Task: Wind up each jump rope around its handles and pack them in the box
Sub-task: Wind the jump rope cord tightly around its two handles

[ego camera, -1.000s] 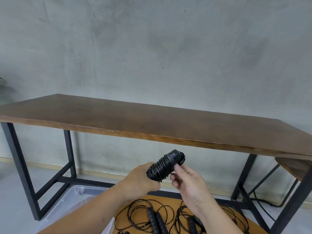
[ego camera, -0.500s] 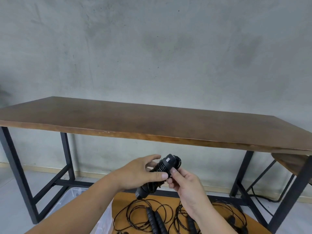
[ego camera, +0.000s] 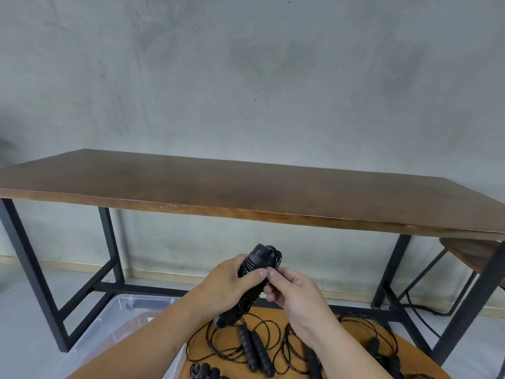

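A black jump rope wound round its handles [ego camera: 259, 259] stands nearly upright in front of me. My left hand [ego camera: 228, 285] grips the bundle round its middle. My right hand [ego camera: 293, 289] pinches the rope at the bundle's right side, fingertips touching my left thumb. Below, on a round orange-brown tabletop [ego camera: 410, 348], lie loose black jump ropes: one coil with two handles side by side [ego camera: 254, 348], another [ego camera: 311, 356] partly hidden by my right forearm, and one more [ego camera: 374, 348] to the right. A clear plastic box [ego camera: 120, 310] sits on the floor at lower left.
A long dark wooden table [ego camera: 246, 192] on black metal legs stands against the grey wall ahead. A round stool [ego camera: 475, 255] shows at the right edge. Another wound black bundle [ego camera: 205, 372] lies at the bottom edge.
The bundle has swung from tilted to nearly upright and come lower. My left hand shifted up along it; my right hand's fingertips now meet my left thumb.
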### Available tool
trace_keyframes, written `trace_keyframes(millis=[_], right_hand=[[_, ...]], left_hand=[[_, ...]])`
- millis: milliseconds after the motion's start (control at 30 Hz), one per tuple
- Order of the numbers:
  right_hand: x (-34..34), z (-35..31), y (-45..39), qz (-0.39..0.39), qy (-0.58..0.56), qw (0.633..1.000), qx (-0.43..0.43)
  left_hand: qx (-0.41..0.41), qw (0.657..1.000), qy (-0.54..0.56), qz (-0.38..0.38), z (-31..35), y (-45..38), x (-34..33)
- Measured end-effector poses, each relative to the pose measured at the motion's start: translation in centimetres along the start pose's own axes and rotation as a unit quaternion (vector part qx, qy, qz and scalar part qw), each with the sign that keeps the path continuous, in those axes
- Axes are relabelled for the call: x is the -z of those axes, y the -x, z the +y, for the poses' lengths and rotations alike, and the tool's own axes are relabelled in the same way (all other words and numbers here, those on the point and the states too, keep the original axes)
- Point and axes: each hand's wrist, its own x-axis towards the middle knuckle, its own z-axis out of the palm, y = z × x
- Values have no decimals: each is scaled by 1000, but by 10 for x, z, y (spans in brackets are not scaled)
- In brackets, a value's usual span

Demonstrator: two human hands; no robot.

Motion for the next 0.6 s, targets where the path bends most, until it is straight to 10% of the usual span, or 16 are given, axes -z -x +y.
trace_keyframes(millis=[600], right_hand=[[26,-10,8,63,244,951,181]], left_hand=[[92,953,287,-26,9,1,-9]])
